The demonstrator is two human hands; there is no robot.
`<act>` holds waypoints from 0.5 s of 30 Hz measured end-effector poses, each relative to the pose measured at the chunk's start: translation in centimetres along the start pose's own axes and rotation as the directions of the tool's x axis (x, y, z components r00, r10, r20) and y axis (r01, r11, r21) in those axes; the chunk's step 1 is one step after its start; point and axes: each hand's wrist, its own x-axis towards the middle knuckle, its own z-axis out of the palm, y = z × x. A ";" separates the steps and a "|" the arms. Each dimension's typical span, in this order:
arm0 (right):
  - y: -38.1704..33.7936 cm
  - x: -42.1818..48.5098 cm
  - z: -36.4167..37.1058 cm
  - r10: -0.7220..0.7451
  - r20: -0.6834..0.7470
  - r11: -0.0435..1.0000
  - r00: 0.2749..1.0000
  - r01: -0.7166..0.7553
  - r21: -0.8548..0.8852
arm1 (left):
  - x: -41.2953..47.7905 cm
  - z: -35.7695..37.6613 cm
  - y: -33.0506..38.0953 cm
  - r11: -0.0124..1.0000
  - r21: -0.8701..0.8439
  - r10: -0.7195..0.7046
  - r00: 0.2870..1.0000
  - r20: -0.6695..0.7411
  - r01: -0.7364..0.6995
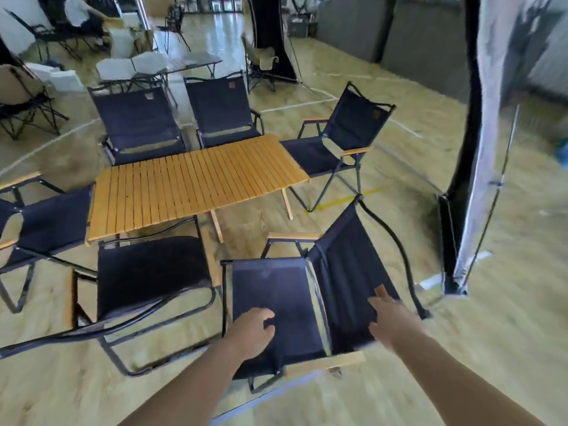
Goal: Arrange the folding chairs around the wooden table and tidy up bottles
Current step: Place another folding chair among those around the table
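A slatted wooden table [196, 182] stands low on the floor with several dark folding chairs around it. The nearest chair [285, 296] sits at the table's near right corner, turned askew, its backrest tilted to the right. My left hand [253, 330] hovers over its seat with fingers loosely curled, holding nothing. Fingers spread, my right hand [390, 318] reaches over the chair's backrest fabric and grips nothing. Another chair [147, 275] stands to the left on the near side. No bottles are visible on the table.
Two chairs [138, 124] stand on the far side, one [338, 139] at the right end and one [40, 222] at the left end. A tent wall and pole [479, 155] rise at the right. More chairs, a dark table [184, 61] and a seated person are far back left.
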 end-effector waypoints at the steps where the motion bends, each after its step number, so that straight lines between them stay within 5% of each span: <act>1: 2.5 -0.6 -0.4 0.006 -0.009 1.000 1.000 -0.006 0.015 | 0.3 1.3 2.3 1.000 0.003 0.021 1.000 0.015 -0.021; 8: 16.9 -3.2 -2.3 0.093 -0.070 0.994 0.993 -0.090 0.055 | 2.3 7.9 14.3 0.998 -0.016 0.067 0.988 0.137 -0.065; 15: 22.6 0.1 -4.2 0.086 -0.059 0.995 0.995 -0.083 0.060 | 7.4 8.8 20.1 0.991 -0.135 0.030 0.990 0.136 -0.012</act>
